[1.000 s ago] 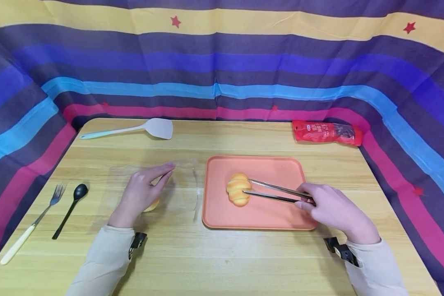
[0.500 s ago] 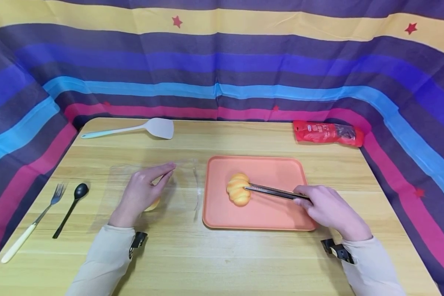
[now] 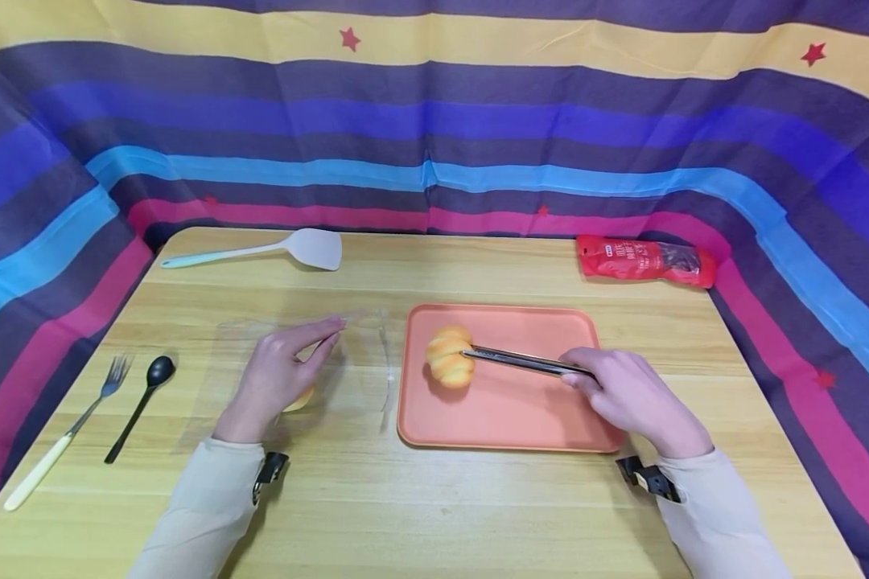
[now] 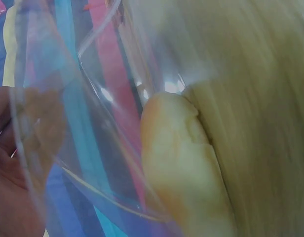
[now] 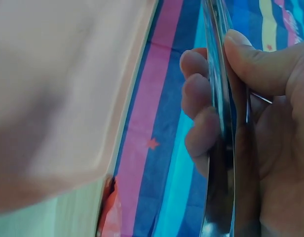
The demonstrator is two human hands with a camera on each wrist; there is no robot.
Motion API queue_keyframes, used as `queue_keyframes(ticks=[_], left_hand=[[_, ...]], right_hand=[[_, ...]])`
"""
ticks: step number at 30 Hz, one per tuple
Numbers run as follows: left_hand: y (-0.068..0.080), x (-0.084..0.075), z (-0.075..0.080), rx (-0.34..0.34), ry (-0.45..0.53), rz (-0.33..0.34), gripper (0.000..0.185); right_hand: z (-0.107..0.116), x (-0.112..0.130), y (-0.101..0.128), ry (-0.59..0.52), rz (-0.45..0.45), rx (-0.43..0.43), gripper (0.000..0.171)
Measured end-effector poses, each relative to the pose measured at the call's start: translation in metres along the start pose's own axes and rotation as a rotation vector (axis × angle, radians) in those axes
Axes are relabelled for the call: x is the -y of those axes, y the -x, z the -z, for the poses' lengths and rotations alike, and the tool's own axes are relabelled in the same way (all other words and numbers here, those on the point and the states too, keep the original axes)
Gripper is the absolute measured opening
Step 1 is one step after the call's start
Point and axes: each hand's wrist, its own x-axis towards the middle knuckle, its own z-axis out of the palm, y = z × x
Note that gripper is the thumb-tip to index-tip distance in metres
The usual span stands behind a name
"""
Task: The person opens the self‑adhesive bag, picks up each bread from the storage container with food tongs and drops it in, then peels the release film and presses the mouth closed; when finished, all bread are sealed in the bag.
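Counter [image 3: 434, 515]: wood top, walled in by striped cloth [image 3: 434, 121], so everything sits within your reach.

Tray [image 3: 507, 418]: orange, centre-right, flat on the counter, catching the bread.

Clear box [image 3: 297, 362]: left of the tray. Your left hand [image 3: 278, 378] lies flat across it, fingers straight, likely to keep the light plastic from sliding. Another bun [image 4: 179, 168] shows inside through the wall.

Tongs [image 3: 521, 362]: your right hand [image 3: 630, 398] has its grip squeezed round the handles, blades pressed together on the bun.

Bun [image 3: 449, 356]: at the tray's left end, pinched in the tongs; whether it has left the tray I cannot tell.

Edges: spatula [image 3: 261, 251], red packet [image 3: 644, 260], fork [image 3: 65, 434], spoon [image 3: 141, 406], all well apart.
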Motion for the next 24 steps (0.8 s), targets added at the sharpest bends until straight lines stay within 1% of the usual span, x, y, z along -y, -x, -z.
queue_keyframes(ticks=[8, 17, 24], left_hand=[[0.000, 0.001, 0.000, -0.001, -0.008, 0.001, 0.022], [-0.001, 0.001, 0.001, 0.001, -0.012, -0.006, 0.023], [-0.001, 0.002, 0.001, -0.003, -0.007, -0.012, 0.024]], right_hand=[[-0.001, 0.012, -0.015, -0.005, 0.027, -0.003, 0.014], [-0.013, 0.031, -0.031, -0.036, 0.102, -0.020, 0.009], [-0.021, 0.047, -0.043, -0.033, 0.122, -0.021, 0.008]])
